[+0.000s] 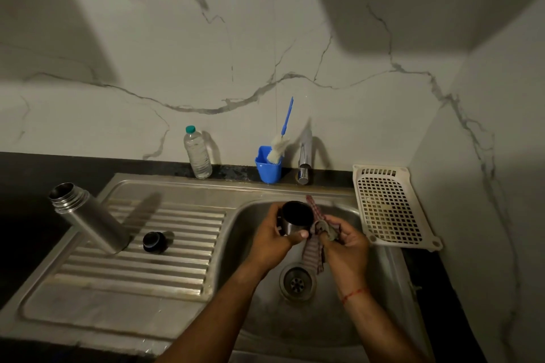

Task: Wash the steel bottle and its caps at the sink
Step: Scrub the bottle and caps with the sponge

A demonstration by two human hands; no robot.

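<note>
Over the sink basin (259,327): the hands; left hand (274,237) grips the steel cup cap (295,216), dark mouth up; right hand (346,240) pinches a checked cloth (314,253) just beside it.
Left of the basin: steel bottle (88,216) stands uncapped on the ribbed drainboard (132,274), black inner cap (154,242) just beside it.
Behind the basin: tap (305,162), blue holder (268,169) with brush (283,132), plastic water bottle (198,153).
Right of the basin: white perforated tray (389,206).

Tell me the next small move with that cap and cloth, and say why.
Probably push the cloth into the open mouth of the steel cap and wipe inside. The left hand grips the cap over the sink, mouth up, and the right hand pinches the cloth right beside it; the steel bottle and black cap wait on the drainboard.
</note>
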